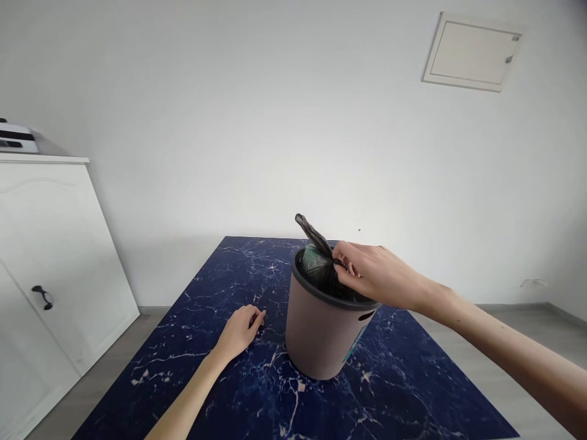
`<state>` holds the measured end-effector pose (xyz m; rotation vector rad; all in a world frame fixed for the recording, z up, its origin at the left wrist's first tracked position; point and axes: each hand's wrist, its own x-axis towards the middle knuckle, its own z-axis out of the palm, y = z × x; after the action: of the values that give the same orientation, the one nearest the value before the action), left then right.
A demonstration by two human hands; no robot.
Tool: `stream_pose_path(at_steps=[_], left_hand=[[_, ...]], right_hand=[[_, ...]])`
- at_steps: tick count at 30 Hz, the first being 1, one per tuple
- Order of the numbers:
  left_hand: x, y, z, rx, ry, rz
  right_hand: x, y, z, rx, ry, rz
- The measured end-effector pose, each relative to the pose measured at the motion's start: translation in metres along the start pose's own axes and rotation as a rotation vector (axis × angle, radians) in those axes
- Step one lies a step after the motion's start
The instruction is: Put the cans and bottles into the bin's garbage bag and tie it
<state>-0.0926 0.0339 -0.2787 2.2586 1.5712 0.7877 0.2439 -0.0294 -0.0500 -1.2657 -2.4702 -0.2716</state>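
A pinkish-grey trash can [316, 330] with a dark rim stands upright on the table. Inside it sits a black garbage bag [323, 275], gathered at the neck, with its twisted end sticking up to the left above the rim. Something greenish shows through the thin plastic. My right hand [371, 272] reaches over the can's right side, its thumb and fingers pinched on the bag's neck. To the left of the can, my left hand [241, 333] rests on the tabletop, fingers loosely curled in and holding nothing.
The table [183, 366] has a dark blue, white-veined marble-look top. A white cabinet [59, 256] stands at the left, with a black-and-white device [17, 139] on top. Behind is a pale wall with a panel door [474, 54] high on the right.
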Motion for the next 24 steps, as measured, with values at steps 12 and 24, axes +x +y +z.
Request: stream_pose_path(at_steps=[12, 24], left_hand=[[0.001, -0.003, 0.001, 0.019, -0.018, 0.014], [0.001, 0.001, 0.000, 0.004, -0.025, 0.009]], right_hand=[[-0.002, -0.014, -0.003, 0.296, -0.062, -0.064], [0.000, -0.013, 0.000, 0.348, -0.125, -0.058]])
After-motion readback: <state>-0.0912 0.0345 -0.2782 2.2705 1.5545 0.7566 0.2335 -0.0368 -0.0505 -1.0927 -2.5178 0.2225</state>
